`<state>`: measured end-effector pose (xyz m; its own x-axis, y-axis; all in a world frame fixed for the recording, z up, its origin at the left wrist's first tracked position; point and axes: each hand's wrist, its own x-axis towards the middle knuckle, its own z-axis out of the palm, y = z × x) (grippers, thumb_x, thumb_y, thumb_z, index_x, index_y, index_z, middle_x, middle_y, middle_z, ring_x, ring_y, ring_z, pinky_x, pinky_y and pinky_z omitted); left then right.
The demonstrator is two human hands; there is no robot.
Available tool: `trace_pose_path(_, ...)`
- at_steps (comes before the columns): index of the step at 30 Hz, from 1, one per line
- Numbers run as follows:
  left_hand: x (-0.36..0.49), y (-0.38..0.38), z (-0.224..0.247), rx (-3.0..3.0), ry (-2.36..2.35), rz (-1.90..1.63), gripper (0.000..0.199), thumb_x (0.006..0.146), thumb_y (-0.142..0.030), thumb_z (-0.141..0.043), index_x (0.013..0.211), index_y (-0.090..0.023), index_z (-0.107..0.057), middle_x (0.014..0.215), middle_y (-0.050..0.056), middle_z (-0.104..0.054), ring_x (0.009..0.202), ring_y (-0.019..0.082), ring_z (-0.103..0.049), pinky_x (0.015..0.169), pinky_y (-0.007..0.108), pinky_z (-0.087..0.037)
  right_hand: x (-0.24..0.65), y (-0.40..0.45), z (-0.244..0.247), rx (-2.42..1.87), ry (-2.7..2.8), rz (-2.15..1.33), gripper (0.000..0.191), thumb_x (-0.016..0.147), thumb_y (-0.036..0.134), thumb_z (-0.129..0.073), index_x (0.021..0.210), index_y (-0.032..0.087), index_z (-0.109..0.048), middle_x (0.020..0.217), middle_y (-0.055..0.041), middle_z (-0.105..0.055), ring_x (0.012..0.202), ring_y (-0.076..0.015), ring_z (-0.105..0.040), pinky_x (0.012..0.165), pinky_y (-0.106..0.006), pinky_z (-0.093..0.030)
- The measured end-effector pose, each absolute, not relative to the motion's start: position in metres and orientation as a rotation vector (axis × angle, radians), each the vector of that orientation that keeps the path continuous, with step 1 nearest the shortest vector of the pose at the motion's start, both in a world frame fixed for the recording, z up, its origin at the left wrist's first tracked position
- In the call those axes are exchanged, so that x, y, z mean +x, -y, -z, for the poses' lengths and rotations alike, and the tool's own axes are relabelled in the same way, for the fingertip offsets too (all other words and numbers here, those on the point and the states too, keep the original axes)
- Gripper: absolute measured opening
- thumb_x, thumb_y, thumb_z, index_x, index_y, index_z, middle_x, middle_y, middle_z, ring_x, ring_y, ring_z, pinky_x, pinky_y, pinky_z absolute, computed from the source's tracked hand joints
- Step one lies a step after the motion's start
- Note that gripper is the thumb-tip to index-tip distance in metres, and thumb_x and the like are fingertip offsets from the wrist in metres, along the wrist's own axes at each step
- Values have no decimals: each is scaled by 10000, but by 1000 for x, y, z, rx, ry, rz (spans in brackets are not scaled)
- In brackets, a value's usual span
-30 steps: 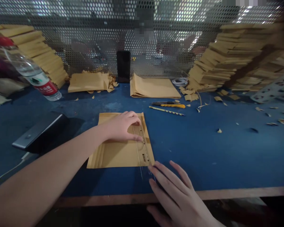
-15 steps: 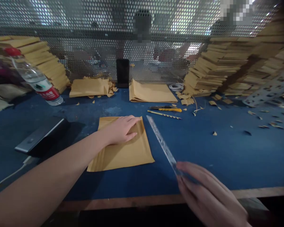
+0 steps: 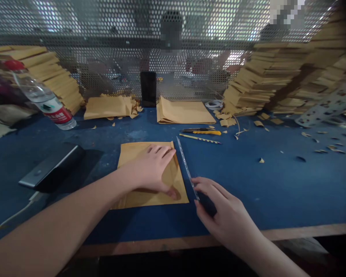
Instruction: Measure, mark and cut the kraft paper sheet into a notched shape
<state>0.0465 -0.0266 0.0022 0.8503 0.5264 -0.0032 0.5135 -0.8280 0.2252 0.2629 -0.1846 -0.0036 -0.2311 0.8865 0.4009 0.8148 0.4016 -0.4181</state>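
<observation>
A brown paper envelope [image 3: 150, 198] lies flat on the blue tabletop, a folded strip running along its right side. My left hand [image 3: 152, 167] rests over it with fingers spread and thumb apart, covering its middle. Just right of the envelope, a clear plastic ruler [image 3: 185, 163] stands on its thin edge, roughly along the envelope's right side. My right hand [image 3: 219, 206] pinches the ruler's near end between thumb and fingers. Beyond the ruler's far end lie a pencil [image 3: 200, 139] and a yellow utility knife [image 3: 207, 132].
Folded brown paper [image 3: 184, 112] and a smaller paper pile [image 3: 108, 107] lie at the back, a phone [image 3: 148, 89] upright between them. Tall paper stacks [image 3: 256, 80] stand right and left. A water bottle [image 3: 50, 105] and a dark device [image 3: 52, 167] with a cable are at left.
My right hand has moved left and forward, bringing the ruler beside the envelope and turning it on edge. My left hand has spread its fingers, its thumb moving toward the near right corner.
</observation>
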Motion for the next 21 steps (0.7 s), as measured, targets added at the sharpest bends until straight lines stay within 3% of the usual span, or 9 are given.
trace_pose_path(3, 47, 27, -3, 2804, -785, -80, 1188, 669, -786, -586, 1578, -201, -93, 1603, 137, -259, 1444, 400, -240, 1199, 566, -188, 260, 184, 5, -1409, 2089, -187, 352, 889, 111, -511, 1214, 224, -586, 1261, -115, -628, 1140, -208, -649, 931, -377, -589)
trace_pose_path(9, 48, 29, -9, 2761, -811, -73, 1317, 643, -797, -631, 1567, -193, 87, 1625, 191, -167, 1469, 416, -215, 1181, 559, -218, 251, 185, 4, -1347, 2072, -278, 373, 865, 87, -532, 1200, 228, -616, 1260, -101, -619, 1145, -204, -641, 959, -367, -582)
trace_pose_path(12, 49, 30, -11, 2743, -814, -50, 1327, 614, -826, -647, 1571, -241, 62, 1616, 195, -185, 1466, 438, -210, 1167, 590, -218, 247, 183, 3, -1355, 2006, -350, 358, 848, 88, -561, 1173, 229, -613, 1239, -93, -611, 1124, -204, -643, 957, -374, -589)
trace_pose_path(16, 49, 31, -10, 2726, -829, -51, 1307, 611, -803, -670, 1574, -269, 34, 1605, 178, -210, 1446, 453, -228, 1162, 607, -216, 245, 181, 3, -1369, 1899, -499, 316, 859, 88, -559, 1144, 225, -579, 1200, -84, -575, 1032, -151, -664, 850, -264, -633)
trace_pose_path(21, 49, 32, -10, 2712, -833, -58, 1284, 601, -815, -664, 1578, -289, -17, 1632, 150, -144, 1460, 463, -179, 1161, 634, -204, 244, 181, 4, -1369, 1867, -558, 328, 849, 78, -566, 1135, 239, -571, 1179, -63, -566, 1037, -137, -656, 846, -235, -632)
